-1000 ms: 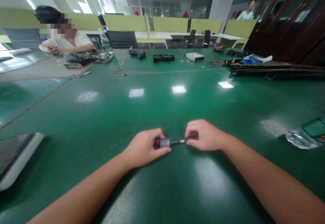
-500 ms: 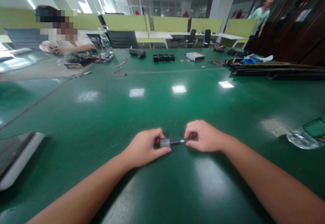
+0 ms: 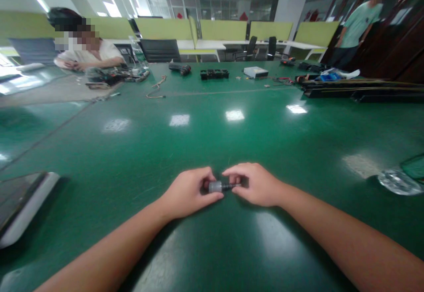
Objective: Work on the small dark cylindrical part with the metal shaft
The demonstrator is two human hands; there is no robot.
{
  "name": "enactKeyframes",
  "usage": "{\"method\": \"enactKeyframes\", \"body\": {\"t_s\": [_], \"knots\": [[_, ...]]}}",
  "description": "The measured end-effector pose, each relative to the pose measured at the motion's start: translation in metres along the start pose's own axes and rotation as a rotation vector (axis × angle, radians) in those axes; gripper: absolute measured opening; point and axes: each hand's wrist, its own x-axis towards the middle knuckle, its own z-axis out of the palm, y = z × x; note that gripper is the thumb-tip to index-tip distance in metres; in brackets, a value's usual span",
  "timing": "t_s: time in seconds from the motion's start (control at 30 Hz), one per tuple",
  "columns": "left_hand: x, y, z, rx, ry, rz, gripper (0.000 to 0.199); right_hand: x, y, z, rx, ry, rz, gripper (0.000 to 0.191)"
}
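The person's left hand (image 3: 188,193) has its fingers closed around the grey cylindrical part of a small tool (image 3: 215,187), which points sideways between both hands, low at the green tabletop (image 3: 198,139). The right hand (image 3: 261,186) curls around the tool's thin dark shaft (image 3: 227,186); whether its fingers pinch it cannot be told.

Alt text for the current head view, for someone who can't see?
A person's left hand holds a small grey-and-black cylindrical object at a glossy green tabletop, the right hand curled at its narrow end. Across sits a person in white.
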Motion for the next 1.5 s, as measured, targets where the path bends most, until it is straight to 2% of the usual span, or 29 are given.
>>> {"method": "enactKeyframes", "body": {"t_s": [0.13, 0.43, 0.8, 1.1, 1.5], "knots": [[0.0003, -0.0011, 0.0006, -0.002, -0.006, -0.008, 0.032, -0.001, 0.0018, -0.0002, 0.083, 0.013, 0.044, 0.046], [-0.0003, -0.0018, 0.0011, -0.001, -0.004, 0.006, 0.031, -0.001, 0.0033, 0.0001, 0.027, 0.024, 0.016, 0.041], [-0.0001, -0.0015, 0.0007, 0.007, -0.008, 0.0, 0.032, 0.0011, 0.0007, -0.0007, -0.016, 0.021, 0.003, 0.028], [0.0012, -0.0001, 0.002, 0.011, -0.002, -0.005, 0.029, 0.0058, 0.0008, 0.0045, -0.095, 0.019, -0.063, 0.015], [0.0016, 0.0012, 0.0027, 0.034, -0.008, -0.013, 0.031, 0.0069, 0.0036, 0.007, -0.138, 0.007, -0.089, 0.008]]}}
